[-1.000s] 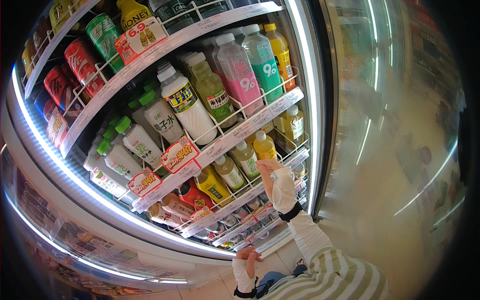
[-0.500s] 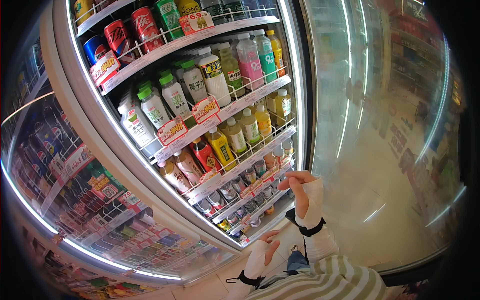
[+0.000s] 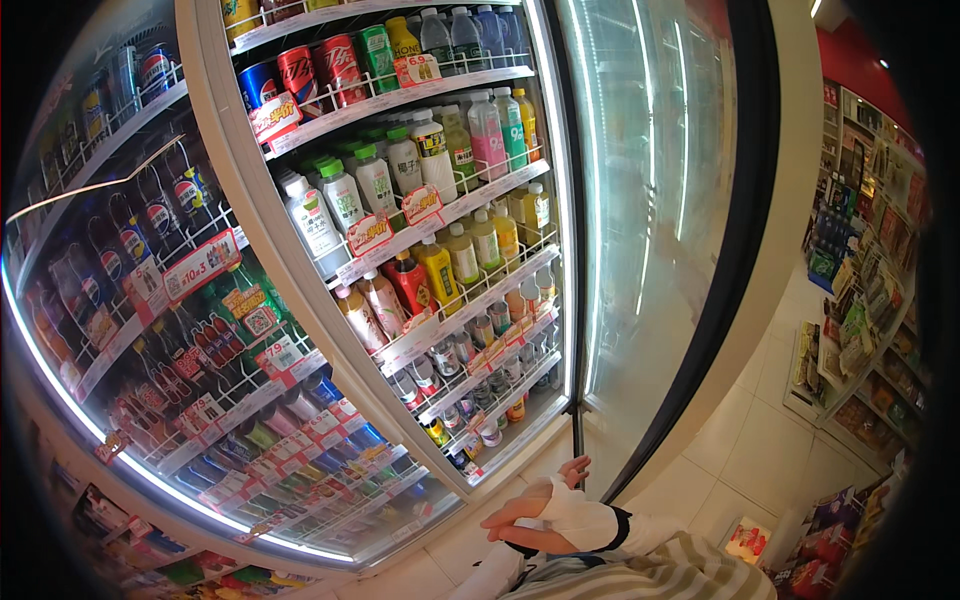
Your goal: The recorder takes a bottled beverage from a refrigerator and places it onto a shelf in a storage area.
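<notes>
My right hand [image 3: 512, 523], wrapped in white at the wrist with a black band, lies across my left hand low in front of me. A bit of white fabric shows between its thumb and fingers, seemingly the wrap on my left wrist. Behind it, the fingers of my left hand [image 3: 573, 471] stick out, stretched and apart; the rest of that hand is mostly covered. Both hands are below the drinks fridge [image 3: 345, 275], which has rows of bottles and cans on white wire shelves. Its glass door [image 3: 655, 250] stands open to the right.
A second fridge section [image 3: 200, 330] with cola bottles and cans stands on the left behind glass. The door's dark-edged frame [image 3: 755, 200] juts into the aisle. Beyond it are tiled floor [image 3: 745, 430] and store shelves [image 3: 870, 330] with packaged goods at the right.
My right hand has come down from beside the lower shelves onto my left hand. The open door now takes up less of the view, and the aisle beyond its edge shows.
</notes>
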A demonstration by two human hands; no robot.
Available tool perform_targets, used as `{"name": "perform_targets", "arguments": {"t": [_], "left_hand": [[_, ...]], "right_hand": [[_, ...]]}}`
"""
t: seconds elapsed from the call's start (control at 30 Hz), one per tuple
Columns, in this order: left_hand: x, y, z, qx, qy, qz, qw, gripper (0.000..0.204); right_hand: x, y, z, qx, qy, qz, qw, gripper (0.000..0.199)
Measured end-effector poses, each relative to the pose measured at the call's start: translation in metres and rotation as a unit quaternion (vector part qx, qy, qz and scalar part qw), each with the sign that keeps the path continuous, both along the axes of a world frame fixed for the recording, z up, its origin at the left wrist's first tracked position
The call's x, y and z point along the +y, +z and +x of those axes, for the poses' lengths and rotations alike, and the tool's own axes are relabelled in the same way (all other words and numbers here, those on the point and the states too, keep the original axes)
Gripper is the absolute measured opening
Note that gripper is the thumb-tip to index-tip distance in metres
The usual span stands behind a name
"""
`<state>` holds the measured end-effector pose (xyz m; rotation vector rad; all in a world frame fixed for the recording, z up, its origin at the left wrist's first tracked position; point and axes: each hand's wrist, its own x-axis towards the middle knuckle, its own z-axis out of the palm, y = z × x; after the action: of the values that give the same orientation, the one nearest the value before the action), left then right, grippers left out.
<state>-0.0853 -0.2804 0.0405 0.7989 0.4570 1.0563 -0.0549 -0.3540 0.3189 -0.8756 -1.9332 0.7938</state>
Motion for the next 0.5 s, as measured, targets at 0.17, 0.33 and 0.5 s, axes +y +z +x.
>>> {"name": "perform_targets", "arguments": {"t": [0.17, 0.33, 0.5], "left_hand": [[-0.002, 0.008, -0.035, 0.107, -0.075, 0.024, 0.991, 0.053], [0.011, 0.016, -0.069, 0.162, -0.040, 0.051, 0.985, 0.061], [0.045, 0.042, -0.082, 0.140, 0.130, 0.102, 0.976, 0.060]], "right_hand": [[-0.021, -0.013, 0.024, 0.026, -0.022, -0.090, 0.995, 0.019], [-0.024, -0.046, 0.051, 0.130, -0.043, -0.136, 0.981, 0.027], [0.062, -0.062, 0.037, -0.038, -0.286, 0.115, 0.950, 0.033]]}}
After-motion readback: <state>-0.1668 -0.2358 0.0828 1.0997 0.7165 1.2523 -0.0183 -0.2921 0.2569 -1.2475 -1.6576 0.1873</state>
